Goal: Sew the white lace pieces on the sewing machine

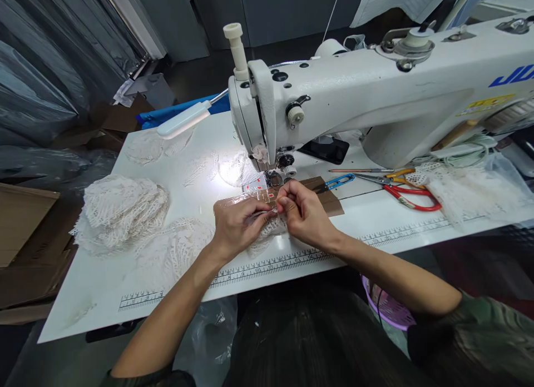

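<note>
A small piece of white lace [267,238] hangs below my fingers, in front of the sewing machine's needle area. My left hand [236,223] pinches the edge of this lace between thumb and fingers. Close beside it, my right hand [306,213] is closed in a pinch at the same edge; whether it grips lace or a thread is too small to tell. The white sewing machine [342,103] stands just behind both hands. Under the hands, brown tape [331,203] covers part of the table.
Stacked lace pieces [120,212] lie on the left of the white table [100,298], with more lace [175,248] nearer. Blue thread snips [340,181], red-handled scissors [413,198] and a black phone [327,149] lie right. A lamp [183,120] lights the needle area.
</note>
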`<state>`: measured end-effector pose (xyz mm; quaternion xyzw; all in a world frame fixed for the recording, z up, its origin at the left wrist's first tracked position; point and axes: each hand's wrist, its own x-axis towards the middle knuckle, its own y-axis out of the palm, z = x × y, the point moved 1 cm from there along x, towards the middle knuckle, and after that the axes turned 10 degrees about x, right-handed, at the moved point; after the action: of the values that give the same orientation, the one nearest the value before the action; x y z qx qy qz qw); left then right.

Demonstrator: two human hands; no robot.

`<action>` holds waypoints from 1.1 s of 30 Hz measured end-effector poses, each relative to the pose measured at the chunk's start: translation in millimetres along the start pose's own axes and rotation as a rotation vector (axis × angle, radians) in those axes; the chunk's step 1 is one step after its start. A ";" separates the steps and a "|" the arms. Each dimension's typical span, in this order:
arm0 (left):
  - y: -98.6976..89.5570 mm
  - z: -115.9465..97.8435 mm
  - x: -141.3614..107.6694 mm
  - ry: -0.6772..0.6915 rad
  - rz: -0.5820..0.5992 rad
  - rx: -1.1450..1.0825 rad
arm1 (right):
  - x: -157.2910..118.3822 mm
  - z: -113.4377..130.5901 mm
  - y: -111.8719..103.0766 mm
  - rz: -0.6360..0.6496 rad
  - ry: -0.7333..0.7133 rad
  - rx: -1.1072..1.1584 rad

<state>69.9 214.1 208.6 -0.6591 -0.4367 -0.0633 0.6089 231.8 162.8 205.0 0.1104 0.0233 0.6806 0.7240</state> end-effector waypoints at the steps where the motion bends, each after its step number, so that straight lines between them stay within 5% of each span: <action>1: -3.9 4.4 0.1 0.078 -0.042 0.101 | -8.0 0.8 -0.4 -0.004 0.060 0.025; 4: -16.8 20.1 0.4 0.143 -0.218 0.329 | -44.0 5.5 -7.8 0.235 0.394 0.159; 6: -21.9 26.4 0.8 0.027 -0.277 0.282 | -66.1 11.0 -18.1 0.518 0.539 0.099; 7: -22.2 26.9 1.0 -0.051 -0.262 0.214 | -71.7 13.7 -24.9 0.561 0.527 -0.014; 12: -11.0 12.4 0.7 -0.389 -0.065 -0.143 | -42.6 20.9 -45.4 0.233 0.018 -0.475; 15: -6.9 6.4 1.2 -0.474 0.025 -0.281 | -14.8 16.4 -36.4 0.225 -0.132 -0.516; 22: -8.2 7.3 4.6 -0.513 0.122 -0.481 | 5.6 5.3 -14.6 0.233 -0.169 -0.471; 27: -10.9 2.2 4.9 -0.565 0.273 -0.679 | 7.9 2.5 -18.7 0.290 0.056 -0.210; 33: -11.5 2.8 4.4 -0.560 0.285 -0.659 | 9.9 2.1 -20.0 0.312 0.128 -0.094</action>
<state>63.7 217.3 219.2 -0.8630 -0.4459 0.0664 0.2278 252.5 171.4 204.3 0.0352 0.0198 0.7906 0.6110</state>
